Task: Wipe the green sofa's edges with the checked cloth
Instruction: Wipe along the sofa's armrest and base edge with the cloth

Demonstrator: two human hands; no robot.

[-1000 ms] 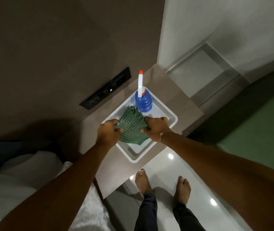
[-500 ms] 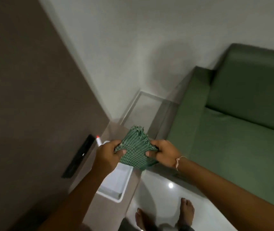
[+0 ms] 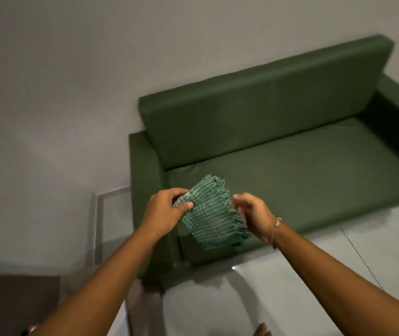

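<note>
A green sofa (image 3: pixel 290 151) stands against the white wall, its left armrest (image 3: pixel 145 180) nearest to me. I hold a folded green checked cloth (image 3: pixel 208 214) with a fringed edge in the air above the sofa's front left corner. My left hand (image 3: pixel 164 212) pinches the cloth's left side between thumb and fingers. My right hand (image 3: pixel 254 214) touches the fringed right edge with loosely curled fingers. A thread band circles my right wrist.
A glossy pale tiled floor (image 3: pixel 290 287) runs in front of the sofa. A white wall (image 3: pixel 60 93) lies to the left, with a framed panel (image 3: pixel 106 226) low beside the armrest. A dark brown surface (image 3: pixel 11 304) shows at the bottom left.
My view has swung from the tray with the blue bottle over to the sofa. Both hands have carried the cloth away from the tray and now hold it over the sofa's left front corner.
</note>
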